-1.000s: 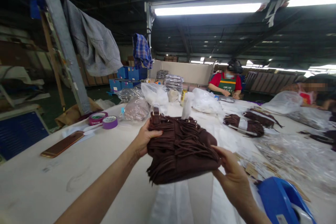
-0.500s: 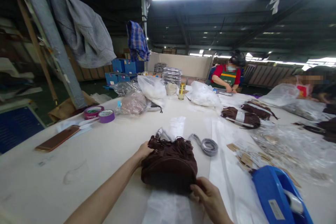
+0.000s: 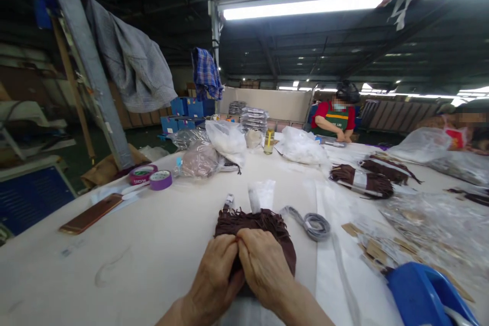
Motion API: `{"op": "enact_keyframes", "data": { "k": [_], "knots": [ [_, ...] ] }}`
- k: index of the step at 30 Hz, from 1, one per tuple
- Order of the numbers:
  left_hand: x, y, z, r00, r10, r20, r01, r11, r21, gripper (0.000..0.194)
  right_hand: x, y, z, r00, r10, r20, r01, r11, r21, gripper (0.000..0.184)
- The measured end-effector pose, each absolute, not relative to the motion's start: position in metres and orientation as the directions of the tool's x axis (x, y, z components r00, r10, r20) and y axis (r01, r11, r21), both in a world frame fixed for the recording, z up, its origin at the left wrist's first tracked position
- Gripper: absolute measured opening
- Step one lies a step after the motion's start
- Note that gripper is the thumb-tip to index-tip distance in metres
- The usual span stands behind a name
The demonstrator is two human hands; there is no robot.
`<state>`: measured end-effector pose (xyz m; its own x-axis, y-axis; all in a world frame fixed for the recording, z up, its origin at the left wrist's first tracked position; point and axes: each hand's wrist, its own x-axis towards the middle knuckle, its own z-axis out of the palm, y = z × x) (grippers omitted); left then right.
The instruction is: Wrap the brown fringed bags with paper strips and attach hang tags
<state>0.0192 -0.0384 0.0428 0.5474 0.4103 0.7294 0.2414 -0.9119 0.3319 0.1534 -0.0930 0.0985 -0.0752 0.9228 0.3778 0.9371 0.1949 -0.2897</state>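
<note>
A dark brown fringed bag (image 3: 254,220) is covered in large part by two bare hands at the near middle of a white table (image 3: 153,254). The left hand (image 3: 216,270) and the right hand (image 3: 265,265) are set together on top of it, side by side and touching. The undersides of the fingers are hidden, and whether any of the bag is gripped between them cannot be told; both forearms are cut off by the near edge of the view. Beyond the bag, a translucent strip (image 3: 262,195) is seen, its lower end lost behind the fringe. A coiled grey strap (image 3: 317,226) is laid just to the right, while brown tags (image 3: 376,250) farther right are partly veiled by clear plastic (image 3: 431,219). A blue plastic object (image 3: 424,290) is cropped at the near right. To the left, a phone (image 3: 91,214) is placed near a purple tape roll (image 3: 160,180). A co-worker (image 3: 336,121) on the far side is screened below the waist by the tabletop
</note>
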Motion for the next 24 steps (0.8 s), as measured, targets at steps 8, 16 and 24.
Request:
{"op": "enact_keyframes", "data": {
  "k": [8, 16, 24],
  "knots": [
    [0.026, -0.039, 0.029, 0.689, 0.403, 0.602, 0.233, -0.910, 0.343, 0.032, 0.200, -0.090, 0.064, -0.074, 0.997, 0.015, 0.997, 0.074, 0.023, 0.031],
    [0.029, -0.041, 0.047, 0.740, 0.390, 0.548, 0.275, -0.919, 0.283, 0.031, 0.224, -0.105, 0.079, 0.301, 0.899, 0.319, 0.929, -0.201, -0.311, 0.032],
    [0.028, -0.040, 0.041, 0.737, 0.344, 0.582, 0.258, -0.939, 0.228, 0.032, 0.207, -0.029, 0.045, 0.145, 0.989, -0.014, 0.893, -0.137, -0.429, 0.009]
  ]
}}
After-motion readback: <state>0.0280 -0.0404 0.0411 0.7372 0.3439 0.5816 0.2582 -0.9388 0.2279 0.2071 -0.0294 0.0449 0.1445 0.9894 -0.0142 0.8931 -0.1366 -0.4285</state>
